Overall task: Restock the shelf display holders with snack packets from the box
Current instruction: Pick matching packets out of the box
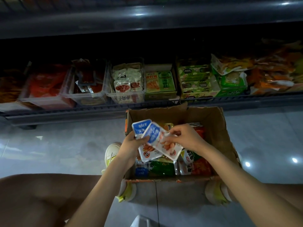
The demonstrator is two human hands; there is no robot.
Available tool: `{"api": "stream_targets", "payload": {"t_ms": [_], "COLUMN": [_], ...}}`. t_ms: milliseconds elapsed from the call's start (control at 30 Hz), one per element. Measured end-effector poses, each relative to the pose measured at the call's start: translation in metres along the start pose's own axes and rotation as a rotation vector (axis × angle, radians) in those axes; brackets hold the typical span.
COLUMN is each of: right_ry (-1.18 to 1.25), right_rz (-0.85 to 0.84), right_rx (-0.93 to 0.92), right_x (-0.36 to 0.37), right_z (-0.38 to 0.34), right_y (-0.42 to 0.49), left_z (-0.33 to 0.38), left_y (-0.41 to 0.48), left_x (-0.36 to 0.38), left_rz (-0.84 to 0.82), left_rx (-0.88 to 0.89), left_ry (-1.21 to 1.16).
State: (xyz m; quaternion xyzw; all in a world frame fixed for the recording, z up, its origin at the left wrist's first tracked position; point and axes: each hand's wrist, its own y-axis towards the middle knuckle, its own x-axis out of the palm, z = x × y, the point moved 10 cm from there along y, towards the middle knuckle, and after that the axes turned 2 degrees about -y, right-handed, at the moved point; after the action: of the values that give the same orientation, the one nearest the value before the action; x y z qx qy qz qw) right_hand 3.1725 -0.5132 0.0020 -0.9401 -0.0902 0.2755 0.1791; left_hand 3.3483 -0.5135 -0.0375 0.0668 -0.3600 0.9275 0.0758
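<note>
Blue-and-white foil snack packets [148,136] gathered above open brown cardboard box [213,125] on floor: stack clamped in left hand [131,145], top packet pinched by right hand [186,136], likely squared for clear plastic shelf holders [126,94].

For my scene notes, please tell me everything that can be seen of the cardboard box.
The cardboard box is brown and open at the top, with worn, torn edges and a bent far flap. It stands on the pale tiled floor before the shelf. Mixed snack packets, red, green and white, lie inside. Above it the left hand and right hand hold blue-and-white packets; neither hand plainly touches the box.
</note>
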Motion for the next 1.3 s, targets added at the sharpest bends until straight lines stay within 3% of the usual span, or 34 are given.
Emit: {"api": "stream_targets", "payload": {"t_ms": [100, 167, 367, 500, 600, 700, 900, 1000, 1167, 1300], "right_ry": [0.391, 0.416, 0.389, 0.286, 0.298, 0.331, 0.027, -0.098, 0.206, 0.522], "right_rz": [0.129, 0.135, 0.136, -0.015, -0.059, 0.007, -0.002, -0.022, 0.044, 0.236], "right_rx": [0.143, 0.194, 0.274, 0.386, 0.476, 0.568, 0.417, 0.433, 0.494, 0.518], "right_x": [0.003, 0.024, 0.063, 0.097, 0.131, 0.153, 0.178, 0.187, 0.154, 0.082], "right_z": [0.016, 0.022, 0.058, 0.106, 0.128, 0.145, 0.137, 0.141, 0.137, 0.115], "right_y": [-0.008, -0.01, 0.003, 0.016, 0.028, 0.042, 0.081, 0.09, 0.081, 0.052], "left_z": [-0.007, -0.008, 0.0, 0.008, 0.007, 0.0, -0.007, -0.008, 0.003, 0.016], "left_y": [0.002, 0.002, 0.007, 0.016, 0.022, 0.029, 0.039, 0.041, 0.04, 0.033], "left_x": [-0.003, 0.0, -0.037, -0.09, -0.112, -0.118, -0.132, -0.136, -0.128, -0.11], "left_rz": [0.027, 0.008, 0.194, 0.344, 0.371, 0.368, 0.416, 0.43, 0.423, 0.393], "left_rx": [-0.033, -0.015, 0.096, 0.102, 0.09, 0.07, 0.052, 0.048, 0.069, 0.094], "left_ry": [-0.088, -0.081, -0.001, -0.051, -0.08, -0.109, -0.152, -0.174, -0.169, -0.111]}}
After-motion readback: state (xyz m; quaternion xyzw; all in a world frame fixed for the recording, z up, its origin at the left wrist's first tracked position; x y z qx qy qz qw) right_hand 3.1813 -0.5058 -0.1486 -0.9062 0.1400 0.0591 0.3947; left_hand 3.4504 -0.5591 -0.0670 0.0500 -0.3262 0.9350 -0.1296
